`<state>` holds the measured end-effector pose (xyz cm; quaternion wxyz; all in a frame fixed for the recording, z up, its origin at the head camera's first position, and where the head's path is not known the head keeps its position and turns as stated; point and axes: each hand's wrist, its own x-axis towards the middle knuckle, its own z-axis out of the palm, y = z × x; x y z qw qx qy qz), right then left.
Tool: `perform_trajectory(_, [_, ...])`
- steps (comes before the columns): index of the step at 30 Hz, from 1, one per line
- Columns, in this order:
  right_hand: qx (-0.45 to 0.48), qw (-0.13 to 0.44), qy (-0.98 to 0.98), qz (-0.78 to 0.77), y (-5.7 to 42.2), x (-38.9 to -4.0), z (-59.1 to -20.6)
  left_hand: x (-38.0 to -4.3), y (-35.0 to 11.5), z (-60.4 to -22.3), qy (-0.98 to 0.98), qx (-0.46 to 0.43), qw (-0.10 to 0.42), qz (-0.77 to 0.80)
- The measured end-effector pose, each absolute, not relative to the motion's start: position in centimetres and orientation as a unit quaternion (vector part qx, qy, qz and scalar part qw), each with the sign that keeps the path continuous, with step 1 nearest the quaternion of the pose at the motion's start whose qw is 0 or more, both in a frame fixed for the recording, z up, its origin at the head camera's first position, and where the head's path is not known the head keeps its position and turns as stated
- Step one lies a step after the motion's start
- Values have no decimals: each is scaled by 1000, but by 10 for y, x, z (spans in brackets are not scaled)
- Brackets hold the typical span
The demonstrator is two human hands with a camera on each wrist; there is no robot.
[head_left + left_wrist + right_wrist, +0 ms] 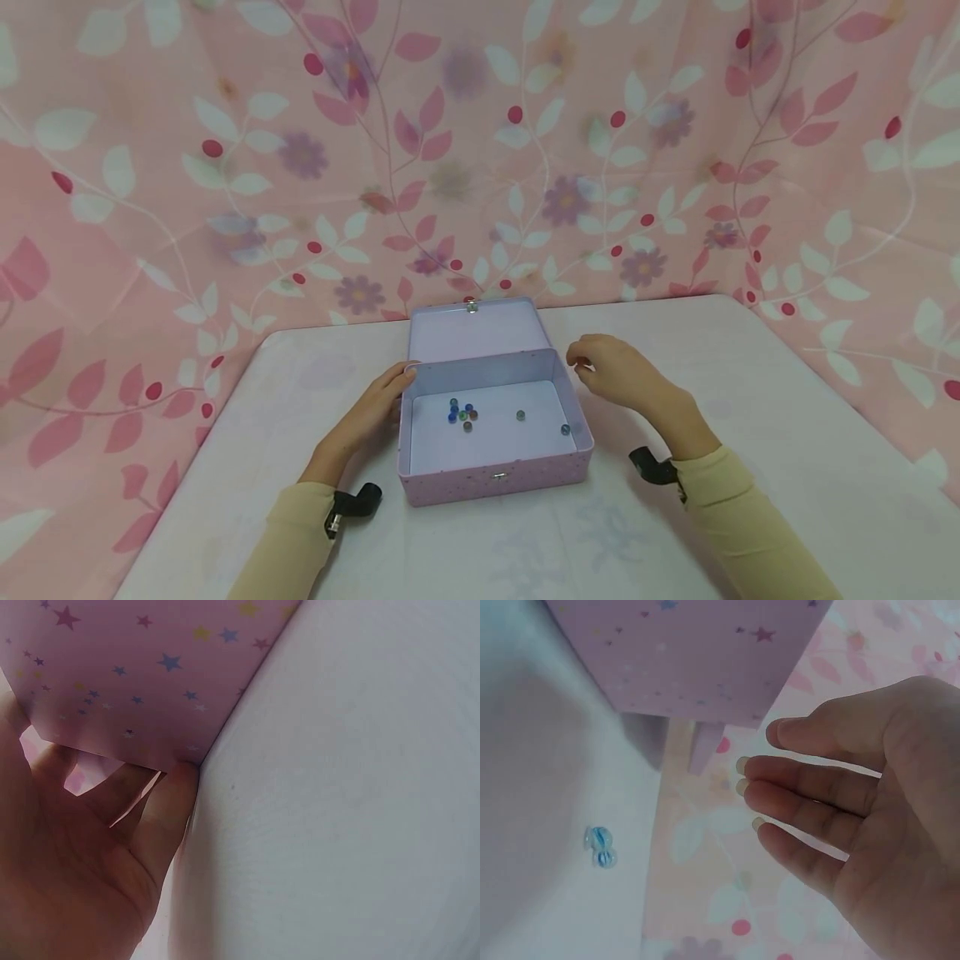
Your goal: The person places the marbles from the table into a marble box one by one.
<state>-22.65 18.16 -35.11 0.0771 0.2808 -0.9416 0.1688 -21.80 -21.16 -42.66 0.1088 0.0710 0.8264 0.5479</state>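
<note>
A lilac hinged box (pixel 495 477) with a star pattern stands on the table, lid (pixel 480 332) laid open to the back. Several glass marbles (pixel 462 415) cluster inside, left of centre; one marble (pixel 521 415) lies apart, and another marble (pixel 566 430) is by the right wall. My left hand (pixel 378 404) grips the box's back left corner, fingers bent round it in the left wrist view. Beside the back right corner, my right hand (pixel 618 371) hovers with loosely bent fingers and nothing in them. Clear marbles with blue swirls (pixel 601 846) sit on the table beyond it.
A white cloth (pixel 750 400) covers the table. Pink floral fabric (pixel 480 167) hangs behind it and along both sides. Each wrist carries a black camera mount, such as the right mount (pixel 652 467).
</note>
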Motion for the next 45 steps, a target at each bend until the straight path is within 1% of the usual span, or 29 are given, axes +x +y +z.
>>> perform_trajectory(13, [242, 45, -954, 173, 203, -243, -364, -216, -210, -424, 822, 76, 110, 553])
perform_trajectory(20, [241, 43, -954, 174, 213, -251, -370, -218, -212, -426, 825, 75, 108, 550])
perform_trajectory(29, [215, 16, -961, 176, 226, -259, -381, -219, -211, -428, 830, 72, 103, 544])
perform_trajectory(38, [193, -23, -964, 180, 227, -269, -398, -220, -213, -430, 828, 73, 103, 547])
perform_trajectory(42, [198, -29, -965, 168, 227, -271, -404, -220, -213, -429, 829, 70, 103, 546])
perform_trajectory(45, [215, -20, -964, 155, 228, -273, -408, -220, -212, -429, 829, 69, 104, 545])
